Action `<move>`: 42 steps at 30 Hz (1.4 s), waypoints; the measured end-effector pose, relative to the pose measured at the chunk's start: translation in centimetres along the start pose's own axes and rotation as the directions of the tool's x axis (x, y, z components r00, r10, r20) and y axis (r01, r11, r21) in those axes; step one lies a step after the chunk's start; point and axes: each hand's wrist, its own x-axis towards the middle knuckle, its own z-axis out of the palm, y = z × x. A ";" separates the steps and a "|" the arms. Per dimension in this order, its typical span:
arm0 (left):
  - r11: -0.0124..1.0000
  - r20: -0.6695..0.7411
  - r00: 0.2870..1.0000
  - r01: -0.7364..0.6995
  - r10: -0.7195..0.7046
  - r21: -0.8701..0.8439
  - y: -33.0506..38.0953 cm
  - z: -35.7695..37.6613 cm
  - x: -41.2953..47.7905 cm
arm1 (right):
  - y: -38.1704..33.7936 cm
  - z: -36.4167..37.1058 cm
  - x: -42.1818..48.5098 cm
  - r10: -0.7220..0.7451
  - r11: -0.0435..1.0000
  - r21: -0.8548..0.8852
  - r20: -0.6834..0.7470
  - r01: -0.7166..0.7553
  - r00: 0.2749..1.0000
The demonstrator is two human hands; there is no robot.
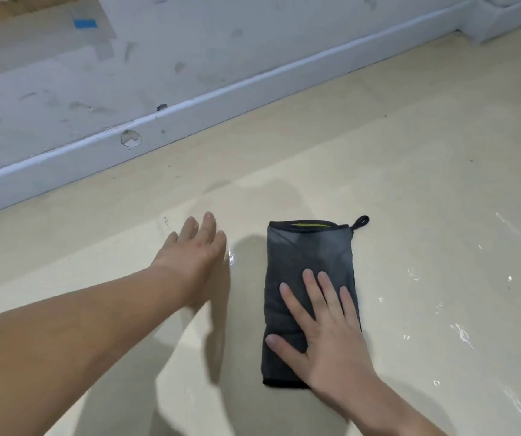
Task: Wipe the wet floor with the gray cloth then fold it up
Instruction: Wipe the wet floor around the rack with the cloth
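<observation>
Now, cloth axis: gray cloth (311, 269) lies lengthwise, pointing away from the person.
Right hand (325, 335): fingers (312, 291) spread flat on its near half.
Left hand (194, 253): open, empty, beside it.

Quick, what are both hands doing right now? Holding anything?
Left hand: open, fingers spread, holding nothing, over the floor.
Right hand: open and flat, pressing down on the folded gray cloth, not gripping it.
</observation>
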 end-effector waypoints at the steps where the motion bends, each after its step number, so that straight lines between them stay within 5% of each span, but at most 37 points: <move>1: 0.999 -0.001 1.000 -0.031 0.031 0.019 0.6 -0.4 0.4 | 0.8 -0.2 0.4 0.006 1.000 0.009 -0.008 -0.006 1.000; 7: 0.985 0.007 0.999 -0.036 0.038 -0.167 3.9 -3.8 4.4 | 7.1 -3.7 4.9 0.219 0.976 0.010 0.035 -0.219 0.975; 11: 0.989 0.063 0.992 0.116 -0.110 -0.093 5.2 -5.3 6.3 | 10.5 -5.3 7.9 0.332 0.941 0.063 0.018 -0.333 0.943; 19: 0.978 0.075 0.995 0.076 -0.063 -0.192 4.0 -4.3 8.5 | 8.1 -5.0 15.4 0.571 0.820 0.110 -0.084 -0.562 0.817; 22: 0.973 0.078 0.995 0.074 -0.058 -0.217 4.0 -3.9 8.4 | 6.1 -5.6 19.5 0.471 0.881 0.061 -0.027 -0.469 0.882; 25: 0.972 0.100 0.993 0.090 -0.070 -0.218 4.2 -4.1 8.8 | 5.8 -6.8 23.1 0.197 0.980 -0.041 0.009 -0.197 0.980; 28: 0.965 0.140 0.988 0.102 -0.069 -0.243 4.2 -4.5 8.8 | 8.5 -8.8 25.2 -0.039 0.995 -0.088 0.159 0.054 0.986; 30: 0.960 0.156 0.986 0.105 -0.066 -0.260 4.3 -4.8 8.7 | 11.1 -10.0 26.1 -0.075 0.991 -0.092 0.193 0.094 0.978; 33: 0.959 0.177 0.982 0.116 -0.071 -0.257 4.4 -5.2 8.5 | 15.1 -11.2 26.4 0.102 0.994 -0.057 0.110 -0.096 0.989; 37: 0.968 0.154 0.985 0.109 -0.075 -0.224 4.7 -5.3 8.6 | 16.7 -10.2 24.1 0.410 0.912 -0.010 -0.012 -0.410 0.912; 42: 0.970 0.142 0.988 0.097 -0.066 -0.223 4.4 -4.6 8.7 | 10.2 -7.2 20.5 0.436 0.897 -0.013 -0.134 -0.442 0.890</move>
